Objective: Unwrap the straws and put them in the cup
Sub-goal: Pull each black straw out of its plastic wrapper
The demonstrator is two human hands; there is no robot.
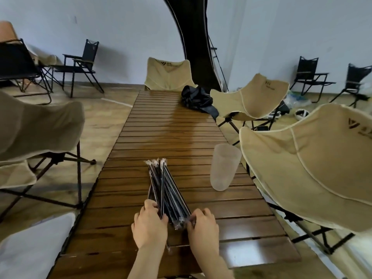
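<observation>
A pile of several black straws in clear wrappers (pixel 167 190) lies lengthwise on the slatted wooden table (pixel 171 125), its far ends fanned out. My left hand (pixel 150 226) rests on the near left end of the pile, fingers curled around a few wrapped straws. At the near right end of the pile, the fingertips of my right hand (pixel 203 228) pinch the wrapper ends. A tall frosted plastic cup (pixel 224 166) stands upright to the right of the pile, near the table's right edge, with nothing visible inside.
A black crumpled bag or cloth (pixel 198 101) lies at the table's far right. Beige folding camp chairs (pixel 314 164) crowd both sides and the far end. Black folding chairs stand along the walls.
</observation>
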